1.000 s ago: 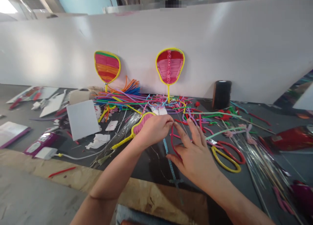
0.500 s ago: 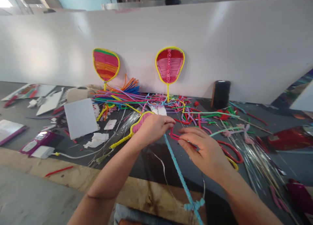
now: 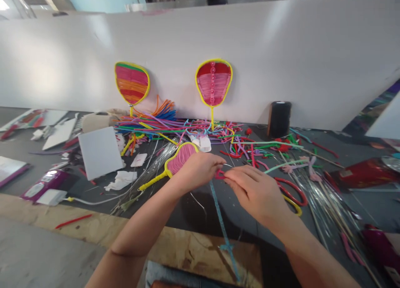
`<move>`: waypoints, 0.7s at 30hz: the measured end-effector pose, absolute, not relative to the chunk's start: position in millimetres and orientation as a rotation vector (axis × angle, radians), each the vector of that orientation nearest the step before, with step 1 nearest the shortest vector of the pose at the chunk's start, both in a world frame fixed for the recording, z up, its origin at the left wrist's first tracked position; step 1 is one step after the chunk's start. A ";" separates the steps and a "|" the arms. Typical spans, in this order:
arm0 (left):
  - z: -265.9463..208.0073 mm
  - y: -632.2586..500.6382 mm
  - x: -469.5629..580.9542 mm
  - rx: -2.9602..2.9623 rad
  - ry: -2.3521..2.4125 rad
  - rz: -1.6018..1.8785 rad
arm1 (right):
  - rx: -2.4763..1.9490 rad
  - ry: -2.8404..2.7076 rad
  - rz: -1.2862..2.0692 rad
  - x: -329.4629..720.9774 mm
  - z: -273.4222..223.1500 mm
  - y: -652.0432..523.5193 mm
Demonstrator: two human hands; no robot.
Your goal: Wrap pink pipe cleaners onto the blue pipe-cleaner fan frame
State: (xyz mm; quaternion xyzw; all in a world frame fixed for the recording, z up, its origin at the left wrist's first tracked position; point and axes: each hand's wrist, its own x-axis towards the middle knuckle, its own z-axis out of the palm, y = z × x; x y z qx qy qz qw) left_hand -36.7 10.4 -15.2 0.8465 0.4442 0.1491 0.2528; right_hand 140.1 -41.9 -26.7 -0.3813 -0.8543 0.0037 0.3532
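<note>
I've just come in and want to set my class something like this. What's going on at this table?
A person is working a small pink strip by hand, the left hand and right hand close together with the strip between their fingertips. A light-blue strand runs down below them. One pink fan with a yellow rim lies on the table, and two more fans stand upright before the white board, among loose coloured strips.

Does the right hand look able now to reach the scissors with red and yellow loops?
Probably yes: the scissors lie close beside the right hand, their red loop mostly uncovered. However, its grip seems closed on the pink strip, which it would likely have to release first.
</note>
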 end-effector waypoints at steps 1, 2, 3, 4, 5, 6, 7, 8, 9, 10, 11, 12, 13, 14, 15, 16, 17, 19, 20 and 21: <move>-14.4 11.1 -37.5 2.301 1.197 0.389 | -0.973 -2.225 0.028 143.8 -23.7 -41.6; -13.5 11.8 -38.2 2.301 1.187 0.373 | -0.960 -2.244 0.041 148.0 -20.8 -40.9; -12.5 12.3 -38.9 2.300 1.183 0.361 | -0.946 -2.257 0.043 152.5 -18.2 -39.9; -11.4 12.8 -39.4 2.298 1.183 0.359 | -0.932 -2.259 0.037 156.9 -16.1 -38.5; -10.1 13.1 -39.7 2.295 1.187 0.366 | -0.922 -2.250 0.026 161.0 -14.6 -36.7; -8.8 13.3 -39.8 2.295 1.194 0.374 | -0.920 -2.227 0.013 164.8 -13.7 -34.6; -7.4 13.5 -39.7 2.295 1.204 0.377 | -0.924 -2.200 0.003 168.0 -13.3 -32.5; -6.2 13.7 -39.5 2.296 1.215 0.378 | -0.933 -2.176 0.000 170.5 -13.1 -30.4; -5.3 13.8 -39.2 2.299 1.223 0.372 | -0.945 -2.154 0.006 172.5 -13.0 -28.6; -4.7 13.9 -38.8 2.303 1.226 0.359 | -0.957 -2.135 0.018 173.8 -12.9 -27.2; -4.6 13.9 -38.4 2.308 1.227 0.345 | -0.967 -2.119 0.033 174.6 -12.7 -26.3; -4.8 13.7 -37.8 2.309 1.227 0.339 | -0.971 -2.104 0.049 174.8 -12.2 -25.8; -5.3 13.3 -37.1 2.310 1.224 0.341 | -0.970 -2.089 0.062 174.7 -11.6 -25.7; -5.9 12.7 -36.3 2.311 1.216 0.343 | -0.971 -2.070 0.072 174.3 -11.0 -25.9; -6.4 11.8 -35.4 2.312 1.203 0.341 | -0.975 -2.050 0.080 173.8 -10.6 -26.2; -6.7 10.8 -34.4 2.312 1.188 0.338 | -0.990 -2.027 0.089 173.4 -10.5 -26.4; -6.5 9.5 -33.4 2.312 1.170 0.337 | -1.020 -1.998 0.102 173.2 -10.9 -26.5; -5.1 7.0 -31.8 2.316 1.136 0.338 | -1.109 -1.912 0.131 173.6 -13.4 -25.6; -4.0 5.7 -31.2 2.322 1.122 0.347 | -1.157 -1.857 0.153 174.1 -15.2 -24.4; -2.7 4.6 -30.8 2.327 1.103 0.360 | -1.196 -1.798 0.183 174.9 -17.3 -22.8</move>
